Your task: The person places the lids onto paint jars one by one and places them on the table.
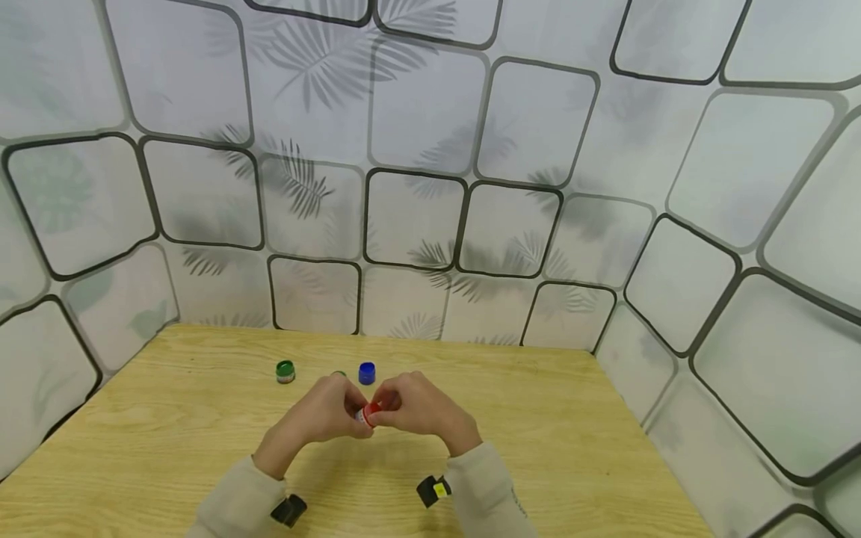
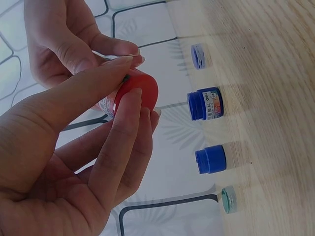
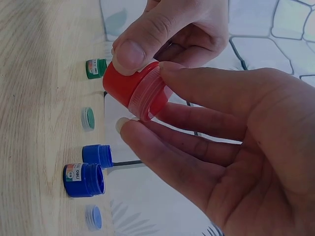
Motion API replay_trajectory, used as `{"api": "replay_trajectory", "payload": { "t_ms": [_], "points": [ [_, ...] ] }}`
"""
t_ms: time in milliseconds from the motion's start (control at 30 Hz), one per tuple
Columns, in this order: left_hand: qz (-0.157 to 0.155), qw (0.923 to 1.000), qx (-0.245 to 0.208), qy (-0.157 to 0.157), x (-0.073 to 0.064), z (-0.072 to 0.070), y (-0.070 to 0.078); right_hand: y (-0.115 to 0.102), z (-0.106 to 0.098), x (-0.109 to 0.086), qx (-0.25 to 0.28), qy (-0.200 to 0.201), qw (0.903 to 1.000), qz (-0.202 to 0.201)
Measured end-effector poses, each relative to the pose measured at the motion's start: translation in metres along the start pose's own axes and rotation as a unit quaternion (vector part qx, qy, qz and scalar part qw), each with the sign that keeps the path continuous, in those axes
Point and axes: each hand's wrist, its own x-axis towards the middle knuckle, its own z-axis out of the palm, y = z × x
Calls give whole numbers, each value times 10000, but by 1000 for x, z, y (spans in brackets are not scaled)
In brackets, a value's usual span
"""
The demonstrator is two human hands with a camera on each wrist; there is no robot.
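Between both hands is a small red paint jar [image 3: 120, 87], held tilted above the table. My left hand [image 1: 328, 409] grips the jar's body, thumb on one side and fingers [image 2: 129, 110] on the other. My right hand [image 1: 422, 407] pinches the jar's clear screw lid [image 3: 147, 96] with thumb and fingertips. The lid sits on the jar's mouth; how tightly cannot be told. In the left wrist view the right hand's fingers partly hide the lid end.
Beyond the hands on the wooden table [image 1: 538, 418] stand two open blue jars [image 2: 206, 104] [image 2: 211, 159], a blue lid [image 2: 198, 56], a green lid [image 3: 88, 118] and an open green jar [image 1: 285, 372]. Patterned curtain walls [image 1: 417, 224] enclose the table's back and sides.
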Motion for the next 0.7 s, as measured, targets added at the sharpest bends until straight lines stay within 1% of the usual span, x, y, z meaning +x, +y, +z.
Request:
{"api": "replay_trajectory", "payload": {
  "t_ms": [300,600,700],
  "points": [
    [136,9999,10,-36,0,1,-1,-1,0,0,18,0,10000,8],
    [135,9999,41,-57,0,2,0,1,1,-1,49,-14,10000,32],
    [103,9999,49,-52,0,1,-1,0,1,-1,-67,-14,10000,-24]
  ]
}}
